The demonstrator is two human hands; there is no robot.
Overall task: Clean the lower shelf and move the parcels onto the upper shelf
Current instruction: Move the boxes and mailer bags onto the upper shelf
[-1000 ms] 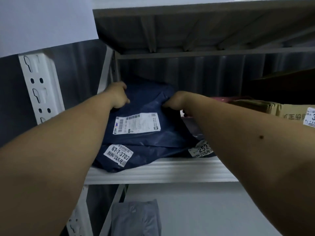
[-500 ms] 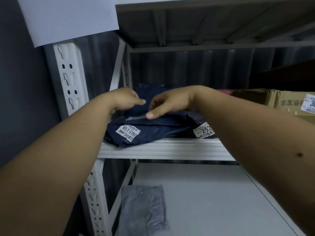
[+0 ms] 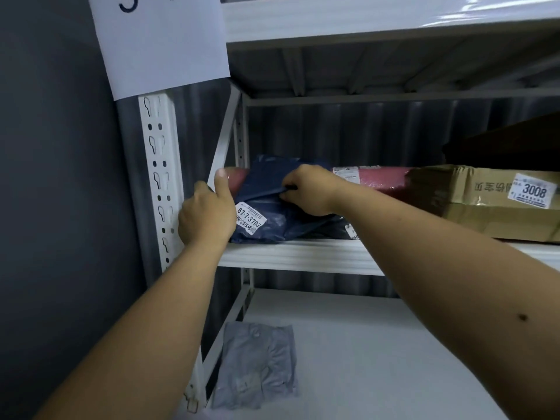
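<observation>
Right hand (image 3: 306, 189) pinches the navy parcel (image 3: 272, 219) on the upper shelf (image 3: 303, 256) (left edge); left hand (image 3: 206, 216) curls beside it, its hold unclear.

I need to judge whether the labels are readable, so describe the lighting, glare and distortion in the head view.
Head view: dim and bluish overall; glare streaks the top shelf edge; wide-angle bending bows the white upright; the dark blue parcel sits in shadow, yet its label reads 67-7-3703 and the cardboard box sticker reads 3008; the grey parcel below looks soft.
</observation>
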